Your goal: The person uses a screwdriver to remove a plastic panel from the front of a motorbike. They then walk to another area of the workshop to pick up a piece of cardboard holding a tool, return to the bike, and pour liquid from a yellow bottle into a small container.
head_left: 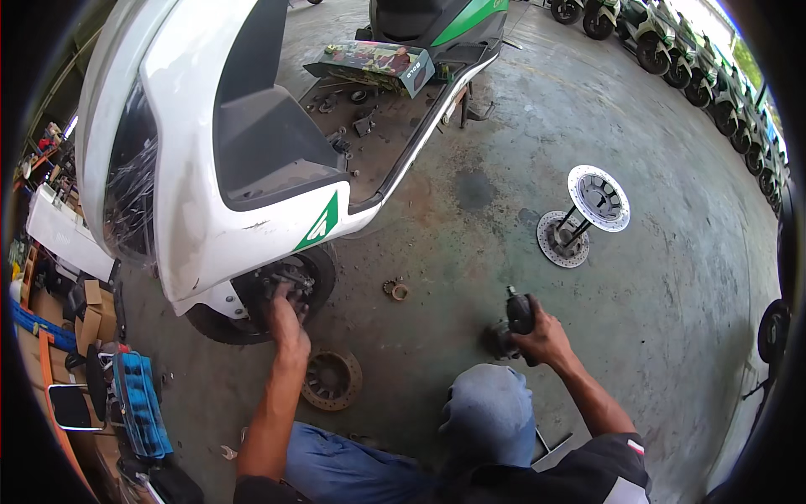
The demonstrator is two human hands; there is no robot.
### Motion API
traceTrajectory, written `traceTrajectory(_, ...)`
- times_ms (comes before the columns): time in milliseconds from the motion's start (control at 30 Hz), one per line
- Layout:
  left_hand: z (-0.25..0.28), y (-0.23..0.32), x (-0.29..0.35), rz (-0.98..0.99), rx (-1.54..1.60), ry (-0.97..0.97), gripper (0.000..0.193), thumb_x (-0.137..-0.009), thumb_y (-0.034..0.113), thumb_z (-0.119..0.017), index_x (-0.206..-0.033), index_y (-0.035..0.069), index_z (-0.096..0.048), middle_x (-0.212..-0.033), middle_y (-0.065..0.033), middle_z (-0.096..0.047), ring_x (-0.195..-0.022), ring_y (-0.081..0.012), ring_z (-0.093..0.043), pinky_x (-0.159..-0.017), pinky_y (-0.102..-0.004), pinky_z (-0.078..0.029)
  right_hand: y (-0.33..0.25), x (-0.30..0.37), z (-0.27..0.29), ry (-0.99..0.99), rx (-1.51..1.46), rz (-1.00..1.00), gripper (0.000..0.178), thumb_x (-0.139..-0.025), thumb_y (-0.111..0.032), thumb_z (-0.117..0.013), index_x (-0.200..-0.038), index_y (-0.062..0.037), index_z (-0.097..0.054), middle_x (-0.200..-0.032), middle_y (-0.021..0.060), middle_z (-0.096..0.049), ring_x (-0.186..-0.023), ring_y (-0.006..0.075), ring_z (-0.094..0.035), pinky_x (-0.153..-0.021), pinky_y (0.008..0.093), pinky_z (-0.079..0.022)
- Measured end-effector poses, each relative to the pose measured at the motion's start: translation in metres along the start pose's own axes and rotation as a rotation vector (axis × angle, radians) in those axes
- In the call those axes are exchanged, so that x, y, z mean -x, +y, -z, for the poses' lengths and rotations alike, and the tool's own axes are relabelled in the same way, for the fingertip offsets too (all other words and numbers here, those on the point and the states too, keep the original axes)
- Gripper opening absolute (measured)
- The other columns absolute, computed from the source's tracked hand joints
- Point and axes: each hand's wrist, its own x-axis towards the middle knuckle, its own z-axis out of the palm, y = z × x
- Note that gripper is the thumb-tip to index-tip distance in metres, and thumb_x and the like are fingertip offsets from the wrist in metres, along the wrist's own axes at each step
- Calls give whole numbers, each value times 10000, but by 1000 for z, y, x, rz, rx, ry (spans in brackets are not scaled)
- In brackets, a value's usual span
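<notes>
My left hand (288, 317) reaches to the hub of the white scooter's wheel (227, 323), under the front bodywork. Its fingers are bent in at the dark hub parts, and whatever they grip is hidden. On the right, above my knee, my right hand (544, 338) is wrapped around a black cordless impact wrench (521, 314). A bright metal tip on the tool points away from me. Close to my left forearm, a rusty brake disc (332, 380) lies flat on the floor. Small ring-shaped parts (397, 290) lie between my hands.
The scooter's white body (189, 168) looms at the left, with a printed box (374, 63) and loose parts on its footboard. Two brake discs, one raised on rods (599, 198), stand at right. Parked scooters (655, 42) line the far right. A blue organiser (141, 403) sits lower left.
</notes>
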Motion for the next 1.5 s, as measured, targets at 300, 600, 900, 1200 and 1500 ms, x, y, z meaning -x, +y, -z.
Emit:
traceTrajectory(300,-117,-51,78,543,-362,-608,360,-955,152,-582,-1296,80,-493,-1036,-69,-612,-950,-210,-641,-784,-338,-496,119,16,43,389,-152,-388,881,-730,-220,-794,-1474,-44,-356,-1190,261,-625,-1090,406,-627,-946,458,-499)
traceTrajectory(600,-273,54,72,391,-358,-333,273,-945,220,-615,-1177,109,-521,-994,-47,-602,-876,-203,-646,-723,-342,-501,59,-10,106,24,197,-601,1222,-710,-366,-853,-1551,-5,-43,-1381,307,-432,-1296,480,-408,-960,689,-390)
traceTrajectory(900,-417,180,-95,274,-556,150,993,-796,694,-655,-1489,88,-283,-1418,-148,-420,-1203,-294,-504,-930,-490,-461,-207,-228,224,102,-583,161,295,-865,-119,-674,-1144,-40,-620,-1101,190,-583,-1054,410,-557,-898,486,-484)
traceTrajectory(1200,-507,166,-231,196,-525,309,1067,-706,326,-875,-1409,-131,-215,-1031,-221,-630,-591,-212,-635,-548,-290,-554,-305,-443,203,-37,-312,393,556,-812,-92,-719,-1280,42,-450,-1226,288,-498,-1125,473,-527,-956,504,-466)
traceTrajectory(1500,-463,237,-123,-58,-657,194,1091,-723,345,-823,-1487,-15,-132,-1378,-253,-376,-1165,-358,-498,-941,-459,-451,-318,-459,291,-364,-526,211,305,-909,-187,-684,-1131,21,-667,-965,185,-624,-846,320,-633,-756,385,-493)
